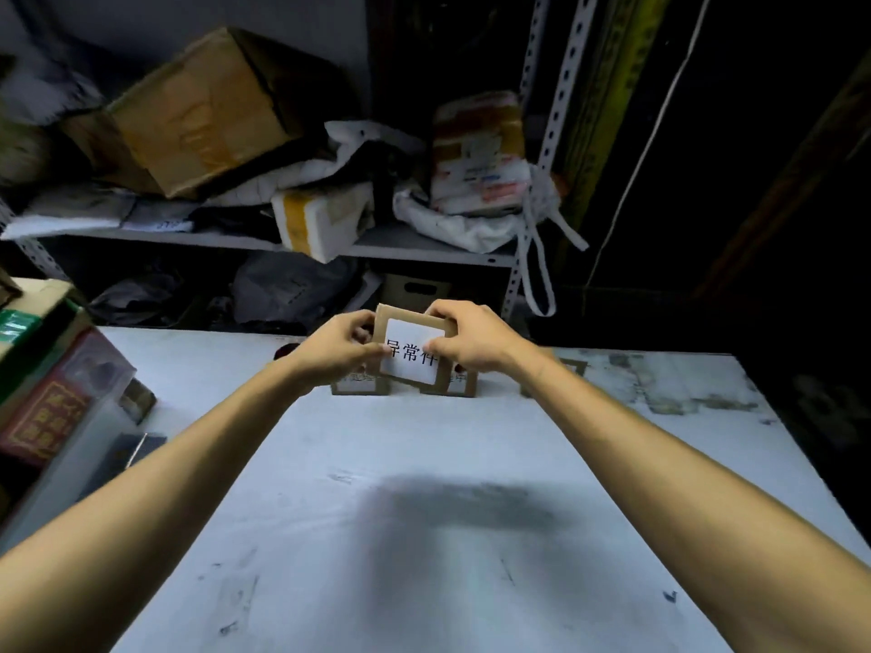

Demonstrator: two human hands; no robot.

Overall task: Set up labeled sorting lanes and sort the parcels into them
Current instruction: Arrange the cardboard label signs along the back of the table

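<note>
Both my hands hold up a small cardboard sign (414,349) with a white label printed in black characters, above the far middle of the white table (424,511). My left hand (341,347) pinches its left edge and my right hand (471,339) grips its right edge and top. Behind and below it, two more cardboard label signs (360,385) (455,385) stand on the table, mostly hidden by my hands. A further cardboard piece (565,369) lies to the right.
A metal shelf (400,249) behind the table is piled with parcels: a large brown box (202,110), a white-and-yellow package (320,219), a taped parcel (480,153) and bags. Stacked boxes (52,393) crowd the table's left edge.
</note>
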